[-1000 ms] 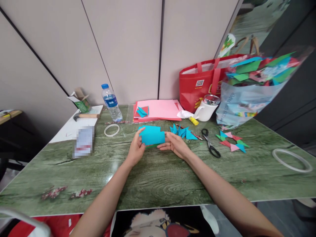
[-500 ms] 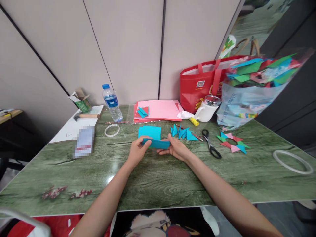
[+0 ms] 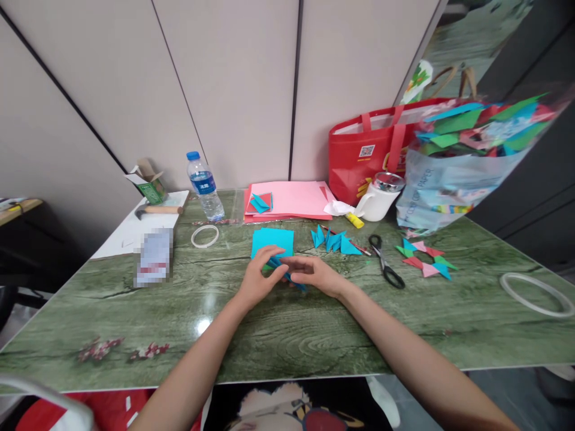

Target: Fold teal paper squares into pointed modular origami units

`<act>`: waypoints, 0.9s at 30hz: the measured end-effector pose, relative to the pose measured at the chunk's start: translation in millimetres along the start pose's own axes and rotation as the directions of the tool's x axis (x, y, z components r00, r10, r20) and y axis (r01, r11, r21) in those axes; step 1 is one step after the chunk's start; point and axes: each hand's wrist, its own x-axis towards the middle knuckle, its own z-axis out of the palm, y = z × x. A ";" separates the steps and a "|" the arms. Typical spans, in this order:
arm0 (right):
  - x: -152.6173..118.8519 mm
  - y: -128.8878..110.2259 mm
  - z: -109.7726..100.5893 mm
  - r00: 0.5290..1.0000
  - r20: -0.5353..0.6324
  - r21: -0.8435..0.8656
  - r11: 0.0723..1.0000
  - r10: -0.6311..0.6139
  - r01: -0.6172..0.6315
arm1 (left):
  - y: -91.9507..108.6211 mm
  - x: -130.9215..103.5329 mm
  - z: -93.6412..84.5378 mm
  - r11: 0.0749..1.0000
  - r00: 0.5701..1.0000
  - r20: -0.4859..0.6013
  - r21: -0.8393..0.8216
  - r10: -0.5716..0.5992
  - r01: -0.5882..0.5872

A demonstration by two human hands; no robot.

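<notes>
A folded blue paper is held slanting between my two hands, largely covered by the fingers. My left hand pinches its upper left part. My right hand has its fingers around the paper from the right, the thumb near its middle. Just behind my hands lie flat blue sheets, with a bit of green showing under them. Several folded blue pieces are on the table to the right of the sheets.
Scissors and a ring of coloured folded paper lie to the right. Behind are pink paper, a white mug, a red bag and a bag of paper pieces. A bottle and a hammer are at left.
The folded blue paper has turned from level to slanting, its right end lower. Both hands have come closer together, and my right hand now covers more of the paper.
</notes>
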 end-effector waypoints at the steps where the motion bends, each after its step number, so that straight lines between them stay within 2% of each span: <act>1: 0.2 0.7 -0.2 1.000 -0.025 -0.016 1.000 -0.009 0.009 | -0.2 -0.5 -0.2 1.000 1.000 0.009 0.021 0.020 -0.020; 4: 1.2 3.5 0.2 0.995 -0.103 -0.019 1.000 -0.006 0.004 | 0.1 -1.9 -0.8 0.997 0.997 0.044 0.045 0.065 -0.067; 6: 3.0 5.8 0.9 0.983 -0.178 0.057 0.998 0.040 -0.031 | 1.6 -2.5 -1.1 0.995 0.996 0.047 0.052 0.079 -0.081; 8: 6.0 7.8 1.0 0.959 -0.267 0.158 0.986 0.090 -0.048 | 3.5 -2.6 -1.4 0.994 0.996 0.009 0.065 0.087 -0.088; 11: 10.8 10.0 -1.5 0.907 -0.405 0.260 0.966 0.118 -0.009 | 4.3 -1.9 -1.4 0.993 0.992 -0.074 0.077 0.101 -0.095; 14: 13.6 11.7 -5.8 0.867 -0.481 0.317 0.948 0.130 0.034 | 1.0 -1.4 -0.3 0.994 0.993 -0.083 0.076 0.088 -0.081; 17: 14.1 12.8 -10.0 0.845 -0.518 0.351 0.934 0.133 0.069 | -1.7 -1.0 1.3 0.999 0.999 -0.034 0.051 0.006 -0.005; 21: 13.3 10.7 -14.1 0.816 -0.560 0.398 0.911 0.145 0.112 | 2.3 0.8 -1.1 0.978 0.976 0.085 -0.046 -0.200 0.204; 27: 12.5 5.4 -18.0 0.859 -0.489 0.460 0.881 0.152 0.106 | 2.6 3.3 -10.3 0.948 0.924 0.329 -0.180 -0.194 0.263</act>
